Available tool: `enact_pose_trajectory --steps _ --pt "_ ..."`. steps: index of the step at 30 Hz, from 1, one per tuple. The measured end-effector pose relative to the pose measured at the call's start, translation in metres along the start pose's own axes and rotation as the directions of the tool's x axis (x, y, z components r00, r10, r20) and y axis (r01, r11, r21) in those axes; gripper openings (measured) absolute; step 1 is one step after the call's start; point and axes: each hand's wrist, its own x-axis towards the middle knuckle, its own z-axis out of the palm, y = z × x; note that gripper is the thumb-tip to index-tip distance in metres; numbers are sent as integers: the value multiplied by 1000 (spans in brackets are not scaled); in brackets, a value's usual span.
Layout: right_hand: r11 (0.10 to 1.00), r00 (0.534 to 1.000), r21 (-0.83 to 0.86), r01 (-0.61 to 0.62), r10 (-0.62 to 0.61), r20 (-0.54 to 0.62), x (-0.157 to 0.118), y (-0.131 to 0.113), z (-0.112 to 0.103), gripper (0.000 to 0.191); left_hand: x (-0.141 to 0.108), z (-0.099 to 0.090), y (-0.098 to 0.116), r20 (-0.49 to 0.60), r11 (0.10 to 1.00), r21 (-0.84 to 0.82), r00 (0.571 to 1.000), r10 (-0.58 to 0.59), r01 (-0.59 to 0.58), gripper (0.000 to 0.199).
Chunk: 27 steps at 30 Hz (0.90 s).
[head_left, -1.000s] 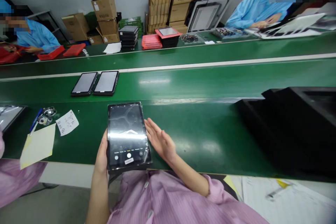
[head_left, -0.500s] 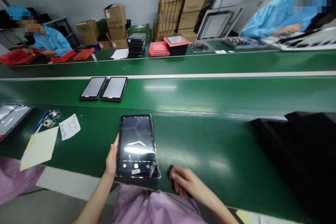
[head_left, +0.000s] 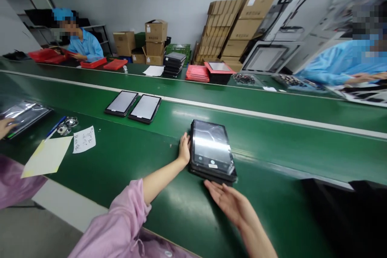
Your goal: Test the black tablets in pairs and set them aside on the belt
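Note:
A dark tablet (head_left: 211,145) with a glossy, film-like front and a lit camera screen lies over another dark slab of about its size, partly hidden below. My left hand (head_left: 184,149) grips the left side of the tablet, its fingers partly hidden by the edge. Just off the near edge, my right hand (head_left: 231,201) is open, palm turned up and fingers stretched toward the tablet; whether the fingertips touch it I cannot tell.
Two tablets (head_left: 145,108) lie farther back at left. A yellow sheet (head_left: 48,155), a handwritten note (head_left: 84,139) and a blue pen (head_left: 56,126) are nearer. Black material (head_left: 347,217) covers the right side. Co-workers (head_left: 83,44) sit across the green bench (head_left: 136,149).
The tablet has moved forward and right across the bench with my left hand beside it. My right hand has opened from a curled shape and come to the near edge. The view has tilted.

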Motion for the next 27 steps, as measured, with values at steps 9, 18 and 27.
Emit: enact_pose_trajectory --steps 9,18,27 --pt "952 982 243 187 -173 -79 101 -81 79 42 16 -14 32 -81 990 96 990 114 -106 37" --pt "948 975 237 214 -223 12 138 -12 137 40 49 -54 128 -428 863 221 750 504 -455 28" --pt "952 956 255 -170 97 277 183 33 249 50 57 -122 237 -519 842 109 692 501 -528 37"
